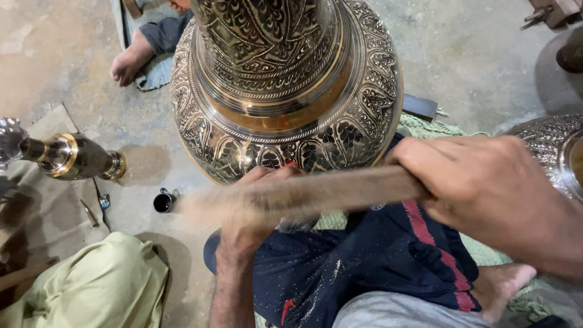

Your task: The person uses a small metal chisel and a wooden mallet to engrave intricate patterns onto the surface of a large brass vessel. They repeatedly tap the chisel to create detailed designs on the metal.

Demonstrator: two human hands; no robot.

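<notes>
This is a metal-craft workshop where work is done on the ground, and the large engraved brass vase point(285, 91) at the middle shows it best: its whole wall is chased with fine leaf and scroll patterns. It stands straight on a bare, stained concrete floor point(473, 54). Right of the vase, a second engraved vessel point(555, 152) shows at the edge. Left of the vase lies a smaller polished brass piece point(73, 157) on flattened cardboard point(54, 206), with a small dark cup point(163, 201) between them. People sit around the vase on the floor, one bare foot point(129, 61) resting on a cloth mat behind it.
</notes>
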